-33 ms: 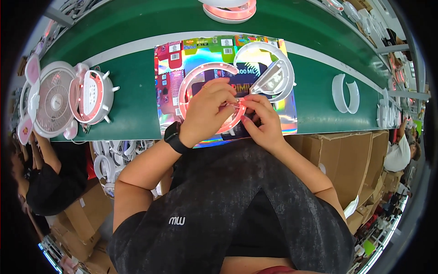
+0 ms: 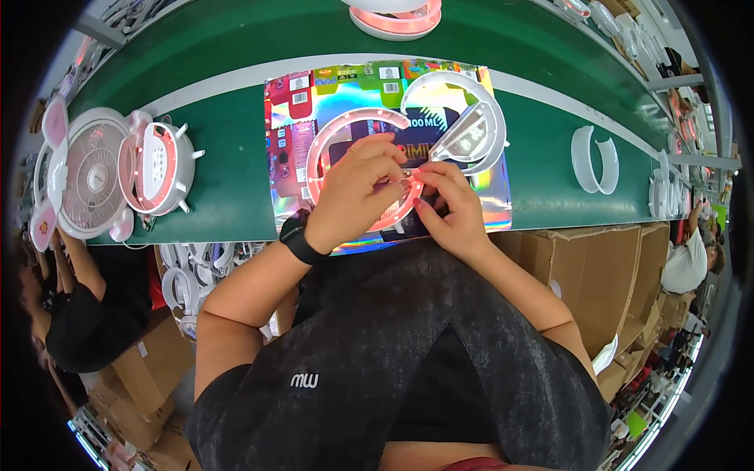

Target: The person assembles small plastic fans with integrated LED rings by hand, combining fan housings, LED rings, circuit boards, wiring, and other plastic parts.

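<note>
A C-shaped white plastic ring (image 2: pixel 334 132), lit red along its band by small lights, lies on a shiny printed sheet (image 2: pixel 287 169). My left hand (image 2: pixel 353 188) lies over its lower middle, thumb and forefinger pinched at the ring's right end. From the right, my right hand (image 2: pixel 455 208) meets it there, fingertips closed on the end of the lit band. What lies between the fingertips is small and partly hidden. Touching the ring's upper right is a white curved housing (image 2: pixel 488 133) with a wedge-shaped inner part. The left wrist wears a black watch.
A white fan (image 2: pixel 96 179) with pink ears stands at the left beside a round white-and-red lit unit (image 2: pixel 161 169). An open white ring (image 2: pixel 594 161) stands on the green bench at right. Cardboard boxes (image 2: pixel 581 271) sit below the bench edge. A person (image 2: pixel 86 314) is at far left.
My left hand and wrist have shifted very slightly to the left. Otherwise the hands and the ring look the same.
</note>
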Tool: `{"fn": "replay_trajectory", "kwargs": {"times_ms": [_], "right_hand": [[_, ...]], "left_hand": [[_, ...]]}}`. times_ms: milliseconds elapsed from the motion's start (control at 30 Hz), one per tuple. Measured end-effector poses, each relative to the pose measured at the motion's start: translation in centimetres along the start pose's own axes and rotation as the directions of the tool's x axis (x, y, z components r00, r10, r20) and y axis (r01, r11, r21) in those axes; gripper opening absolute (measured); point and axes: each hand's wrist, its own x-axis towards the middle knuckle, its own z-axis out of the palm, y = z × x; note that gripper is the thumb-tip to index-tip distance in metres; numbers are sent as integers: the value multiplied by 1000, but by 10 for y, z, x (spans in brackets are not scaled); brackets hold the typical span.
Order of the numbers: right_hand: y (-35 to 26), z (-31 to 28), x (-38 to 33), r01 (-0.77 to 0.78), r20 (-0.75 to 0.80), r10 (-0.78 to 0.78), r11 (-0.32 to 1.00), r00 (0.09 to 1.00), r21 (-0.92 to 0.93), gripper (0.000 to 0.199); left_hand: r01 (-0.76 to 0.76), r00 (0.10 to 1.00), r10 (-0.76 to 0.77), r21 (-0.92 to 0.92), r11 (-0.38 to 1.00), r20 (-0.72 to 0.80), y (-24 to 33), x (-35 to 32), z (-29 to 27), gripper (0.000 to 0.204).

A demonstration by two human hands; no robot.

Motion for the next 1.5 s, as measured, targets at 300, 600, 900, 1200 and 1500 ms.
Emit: {"fn": "replay_trajectory", "kwargs": {"times_ms": [300,600,900,1200,1500], "right_hand": [[-7,11,0,-118,-110,120,993,987,25,13],[3,6,1,-3,-47,-2,995,999,-98,8],[-1,6,3,3,-78,-15,988,997,-156,8],[4,5,-2,135,-67,-156,959,985,-250,9],[4,-5,2,204,77,-191,947,979,-247,12]], "left_hand": [[389,902,-307,-268,881,302,-2,8,-10,21],[71,921,-187,324,943,342,15,22,-7,18],[-134,876,-180,585,800,447,15,27,4,17],[59,943,-143,272,960,302,0,20,5,16],[260,902,-249,17,965,353,-9,17,4,22]]}}
